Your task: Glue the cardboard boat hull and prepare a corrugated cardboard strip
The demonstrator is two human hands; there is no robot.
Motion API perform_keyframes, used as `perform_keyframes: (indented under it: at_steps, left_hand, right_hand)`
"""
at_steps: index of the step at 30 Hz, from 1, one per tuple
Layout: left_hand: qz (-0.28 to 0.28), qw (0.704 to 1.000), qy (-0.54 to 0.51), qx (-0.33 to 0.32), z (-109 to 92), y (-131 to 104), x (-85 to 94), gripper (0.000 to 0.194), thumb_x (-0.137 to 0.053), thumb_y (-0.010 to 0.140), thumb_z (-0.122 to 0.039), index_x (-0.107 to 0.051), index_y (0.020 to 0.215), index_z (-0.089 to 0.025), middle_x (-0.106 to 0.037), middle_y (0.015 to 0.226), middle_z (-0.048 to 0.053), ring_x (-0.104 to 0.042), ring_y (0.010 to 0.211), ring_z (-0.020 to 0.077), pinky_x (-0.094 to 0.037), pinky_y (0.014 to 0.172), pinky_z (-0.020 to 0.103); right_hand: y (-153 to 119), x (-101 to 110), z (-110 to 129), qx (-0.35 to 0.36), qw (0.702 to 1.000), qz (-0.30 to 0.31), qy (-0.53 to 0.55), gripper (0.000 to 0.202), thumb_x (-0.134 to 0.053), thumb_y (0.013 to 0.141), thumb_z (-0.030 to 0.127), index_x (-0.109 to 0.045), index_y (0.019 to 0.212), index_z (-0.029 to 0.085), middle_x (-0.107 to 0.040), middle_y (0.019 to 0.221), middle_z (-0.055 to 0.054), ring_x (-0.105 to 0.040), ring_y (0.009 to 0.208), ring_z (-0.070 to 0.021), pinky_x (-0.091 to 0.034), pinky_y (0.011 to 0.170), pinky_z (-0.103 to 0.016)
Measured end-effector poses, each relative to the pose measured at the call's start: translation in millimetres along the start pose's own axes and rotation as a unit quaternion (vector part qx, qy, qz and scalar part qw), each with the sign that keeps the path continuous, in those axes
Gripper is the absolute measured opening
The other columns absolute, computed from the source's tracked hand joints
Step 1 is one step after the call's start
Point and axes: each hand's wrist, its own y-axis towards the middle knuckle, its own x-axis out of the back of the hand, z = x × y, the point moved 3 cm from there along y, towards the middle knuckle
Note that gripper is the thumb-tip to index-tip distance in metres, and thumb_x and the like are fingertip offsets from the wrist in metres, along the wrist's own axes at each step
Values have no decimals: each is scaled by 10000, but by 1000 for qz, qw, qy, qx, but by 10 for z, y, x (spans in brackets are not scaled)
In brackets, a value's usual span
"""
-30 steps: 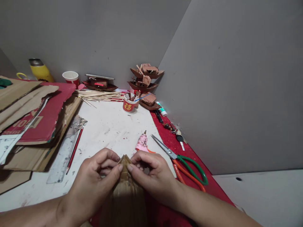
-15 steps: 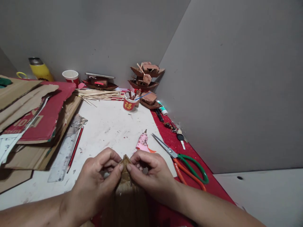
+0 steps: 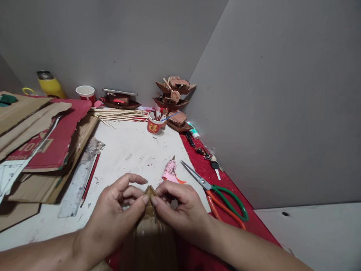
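A brown cardboard piece (image 3: pixel 149 241) folded to a pointed tip lies low in the middle, its near end cut off by the frame. My left hand (image 3: pixel 118 210) pinches the left side of that tip between thumb and curled fingers, with the index finger lifted off above it. On the other side, my right hand (image 3: pixel 180 210) grips the tip's right edge between thumb and index finger. Just beyond my right hand stands a pink hot glue gun (image 3: pixel 170 171), partly hidden. Scissors (image 3: pixel 208 184) with green and orange handles rest to its right.
Cardboard sheets (image 3: pixel 64 139) pile up at left beside a clear ruler (image 3: pixel 76 188) and a red pencil (image 3: pixel 90 178). Behind are wooden sticks (image 3: pixel 121 113), a red paper cup (image 3: pixel 154 126), brown model boats (image 3: pixel 175 94) and a yellow bottle (image 3: pixel 50 84). Keys (image 3: pixel 214 165) lie near the right wall.
My left index finger has lifted away from the cardboard tip and straightened somewhat. My left thumb and right hand stay at the tip. The view has shifted slightly.
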Motion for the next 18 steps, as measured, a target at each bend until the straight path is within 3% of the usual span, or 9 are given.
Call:
perform_keyframes:
  at_steps: [5,18]
  left_hand:
    - [31,999,22,-13,-43,6,-6,94,-616,795,-233,-677,790,-161,-702,678,4,-631,603,107,-487,555,167]
    - [21,998,50,-45,-58,3,14,83,-610,817,-211,-683,802,-175,-683,661,-24,-598,584,81,-453,521,137]
  right_hand:
    - [-10,-8,-14,-18,1000,23,-1,190,-533,829,192,-487,645,182,-444,559,45,-392,498,-73,-327,459,-180]
    - [-13,1,-23,-14,999,42,11,186,-525,876,227,-528,696,179,-444,585,43,-392,525,-81,-332,488,-193]
